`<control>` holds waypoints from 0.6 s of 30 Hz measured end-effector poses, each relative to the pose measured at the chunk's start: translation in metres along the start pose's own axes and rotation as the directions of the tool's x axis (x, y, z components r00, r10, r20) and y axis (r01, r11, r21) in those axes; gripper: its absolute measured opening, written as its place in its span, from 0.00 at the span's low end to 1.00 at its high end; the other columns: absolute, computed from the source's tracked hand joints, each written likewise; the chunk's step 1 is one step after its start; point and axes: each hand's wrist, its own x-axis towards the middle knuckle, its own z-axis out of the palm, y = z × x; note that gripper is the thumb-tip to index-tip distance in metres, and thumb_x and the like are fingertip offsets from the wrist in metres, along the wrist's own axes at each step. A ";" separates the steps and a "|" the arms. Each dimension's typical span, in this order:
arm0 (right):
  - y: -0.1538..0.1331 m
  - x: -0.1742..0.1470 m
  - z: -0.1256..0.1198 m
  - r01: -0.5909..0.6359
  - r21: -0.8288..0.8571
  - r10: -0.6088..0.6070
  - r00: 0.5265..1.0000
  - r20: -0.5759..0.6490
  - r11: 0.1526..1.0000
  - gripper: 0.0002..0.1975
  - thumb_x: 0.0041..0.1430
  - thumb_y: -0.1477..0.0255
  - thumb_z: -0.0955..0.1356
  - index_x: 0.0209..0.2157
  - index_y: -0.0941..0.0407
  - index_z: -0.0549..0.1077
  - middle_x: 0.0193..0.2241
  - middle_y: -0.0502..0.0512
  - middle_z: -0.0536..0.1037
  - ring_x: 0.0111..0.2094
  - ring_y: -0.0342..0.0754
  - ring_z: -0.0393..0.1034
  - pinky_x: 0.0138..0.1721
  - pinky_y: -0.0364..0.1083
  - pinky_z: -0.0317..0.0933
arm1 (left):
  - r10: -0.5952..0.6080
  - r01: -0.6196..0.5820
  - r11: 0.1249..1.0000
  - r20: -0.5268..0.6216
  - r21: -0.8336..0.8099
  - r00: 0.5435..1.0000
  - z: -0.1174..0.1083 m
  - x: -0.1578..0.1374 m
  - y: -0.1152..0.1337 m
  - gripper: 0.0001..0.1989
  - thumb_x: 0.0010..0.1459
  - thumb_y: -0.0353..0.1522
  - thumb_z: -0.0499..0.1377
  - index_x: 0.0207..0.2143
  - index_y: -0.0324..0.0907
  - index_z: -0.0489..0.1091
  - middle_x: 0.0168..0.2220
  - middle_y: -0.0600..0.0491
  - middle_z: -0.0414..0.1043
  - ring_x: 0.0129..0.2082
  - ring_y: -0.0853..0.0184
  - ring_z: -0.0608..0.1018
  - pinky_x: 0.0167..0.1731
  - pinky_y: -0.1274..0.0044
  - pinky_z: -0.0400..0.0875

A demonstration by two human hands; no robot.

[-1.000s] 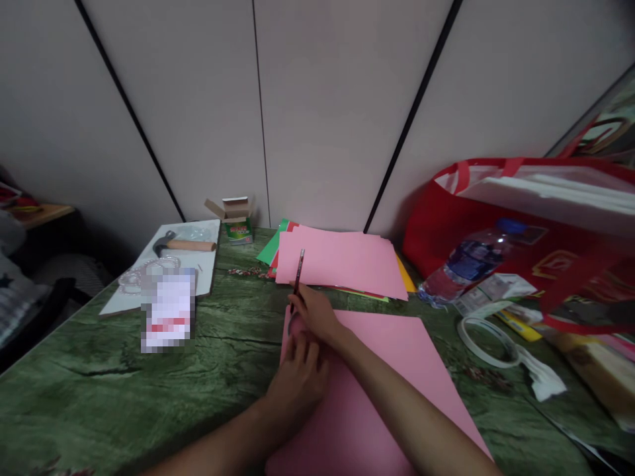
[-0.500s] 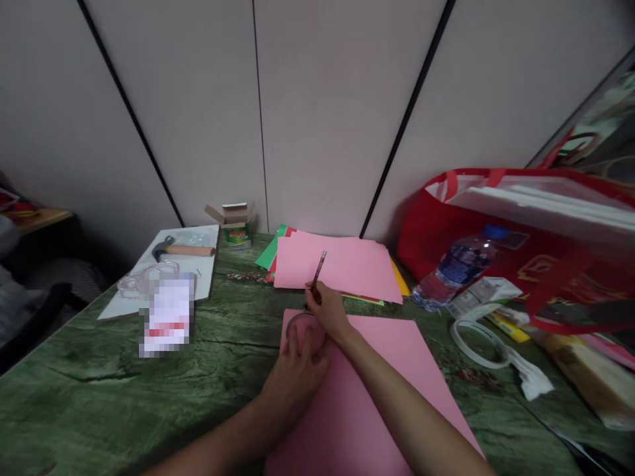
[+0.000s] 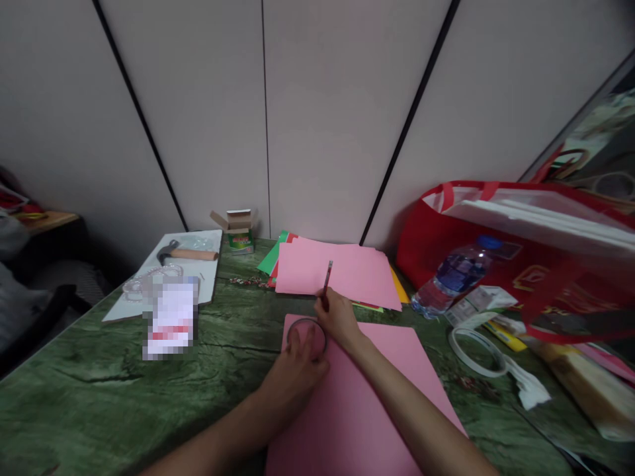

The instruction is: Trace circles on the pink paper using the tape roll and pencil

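Observation:
My left hand lies with its fingers stretched and spread over a round piece with a thin grey rim. This piece rests on the upper left corner of a pink sheet, whose colour shows inside the rim; I cannot tell whether it is a ring or a clear disc. Beside its upper right edge, my right hand is closed around a pencil. The pencil stands nearly upright, and my fingers hide its tip.
Behind the sheet lies a stack of coloured paper. A hammer rests on a white board at left, near an opened small box. On the right are a water bottle, tape roll and red bag.
My right hand and the pencil have shifted slightly right and down along the round piece's edge. My left hand stays on it. The whole view has moved a little.

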 end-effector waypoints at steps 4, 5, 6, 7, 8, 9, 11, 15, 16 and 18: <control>0.003 -0.016 -0.011 -0.010 0.072 0.012 1.000 -0.019 0.997 0.09 0.53 0.73 0.60 0.34 0.59 0.69 0.20 0.52 0.72 0.20 0.46 0.66 0.25 0.43 0.58 | -0.004 0.005 0.999 0.019 -0.038 1.000 -0.007 0.001 -0.005 0.13 0.51 0.19 0.54 0.37 0.40 0.71 0.54 0.36 0.62 0.52 0.44 0.67 0.31 0.66 0.74; 0.004 -0.020 -0.014 -0.012 0.101 0.016 0.999 -0.030 0.995 0.09 0.54 0.72 0.60 0.34 0.59 0.69 0.19 0.52 0.72 0.20 0.46 0.67 0.25 0.43 0.59 | -0.011 0.014 0.999 0.048 -0.049 0.999 -0.010 0.002 -0.005 0.14 0.51 0.19 0.53 0.37 0.40 0.71 0.54 0.36 0.62 0.53 0.45 0.66 0.31 0.67 0.74; 0.004 -0.025 -0.017 -0.015 0.130 0.021 0.999 -0.040 0.991 0.09 0.54 0.71 0.60 0.34 0.59 0.68 0.19 0.51 0.72 0.20 0.46 0.67 0.25 0.43 0.60 | -0.018 0.023 0.998 0.087 -0.059 0.996 -0.014 0.003 -0.006 0.15 0.51 0.19 0.53 0.38 0.41 0.71 0.54 0.37 0.62 0.53 0.45 0.65 0.32 0.67 0.74; 0.004 -0.030 -0.020 -0.022 0.161 0.029 0.998 -0.046 0.987 0.08 0.55 0.70 0.61 0.34 0.58 0.68 0.19 0.51 0.72 0.20 0.46 0.67 0.25 0.43 0.61 | -0.021 0.030 0.997 0.129 -0.066 0.991 -0.018 0.004 -0.007 0.16 0.51 0.19 0.53 0.40 0.41 0.71 0.54 0.37 0.61 0.54 0.45 0.65 0.32 0.68 0.74; 0.004 -0.035 -0.023 -0.035 0.201 0.045 0.998 -0.043 0.979 0.08 0.56 0.69 0.61 0.34 0.58 0.68 0.20 0.51 0.72 0.20 0.46 0.68 0.24 0.43 0.61 | -0.022 0.035 0.997 0.175 -0.075 0.984 -0.022 0.005 -0.009 0.17 0.51 0.19 0.52 0.41 0.41 0.71 0.55 0.36 0.61 0.55 0.44 0.64 0.32 0.68 0.74; 0.005 -0.039 -0.026 -0.058 0.249 0.068 0.997 -0.030 0.967 0.08 0.56 0.68 0.61 0.33 0.57 0.67 0.20 0.51 0.73 0.20 0.46 0.68 0.24 0.43 0.62 | -0.021 0.041 0.995 0.219 -0.086 0.975 -0.026 0.006 -0.010 0.18 0.52 0.20 0.52 0.43 0.42 0.70 0.56 0.36 0.59 0.55 0.44 0.63 0.32 0.68 0.74; 0.005 -0.047 -0.029 -0.136 0.376 0.140 0.990 0.017 0.917 0.10 0.58 0.64 0.62 0.32 0.56 0.67 0.22 0.52 0.74 0.21 0.46 0.70 0.24 0.43 0.64 | -0.008 0.041 0.993 0.282 -0.114 0.960 -0.031 0.008 -0.015 0.18 0.54 0.21 0.51 0.45 0.43 0.70 0.57 0.36 0.57 0.56 0.44 0.62 0.33 0.68 0.74; 0.009 -0.061 -0.030 -0.273 0.601 0.285 0.955 0.078 0.751 0.15 0.58 0.58 0.64 0.30 0.56 0.69 0.26 0.55 0.77 0.24 0.47 0.74 0.28 0.45 0.69 | 0.058 -0.005 0.987 0.324 -0.161 0.944 -0.030 0.011 -0.026 0.20 0.58 0.23 0.48 0.49 0.45 0.68 0.57 0.36 0.56 0.56 0.46 0.62 0.34 0.67 0.74; 0.010 -0.063 -0.029 -0.288 0.639 0.310 0.947 0.080 0.713 0.15 0.57 0.58 0.64 0.31 0.57 0.69 0.28 0.57 0.78 0.25 0.48 0.74 0.30 0.46 0.70 | 0.076 -0.021 0.985 0.327 -0.169 0.942 -0.028 0.012 -0.028 0.20 0.58 0.23 0.48 0.50 0.46 0.67 0.57 0.36 0.56 0.56 0.46 0.63 0.35 0.67 0.74; 0.013 -0.066 -0.028 -0.301 0.698 0.343 0.936 0.084 0.650 0.16 0.56 0.57 0.65 0.34 0.58 0.71 0.29 0.58 0.79 0.28 0.49 0.75 0.33 0.48 0.71 | 0.091 -0.033 0.983 0.325 -0.180 0.941 -0.024 0.013 -0.032 0.21 0.58 0.24 0.49 0.52 0.47 0.66 0.57 0.35 0.56 0.55 0.46 0.64 0.35 0.66 0.73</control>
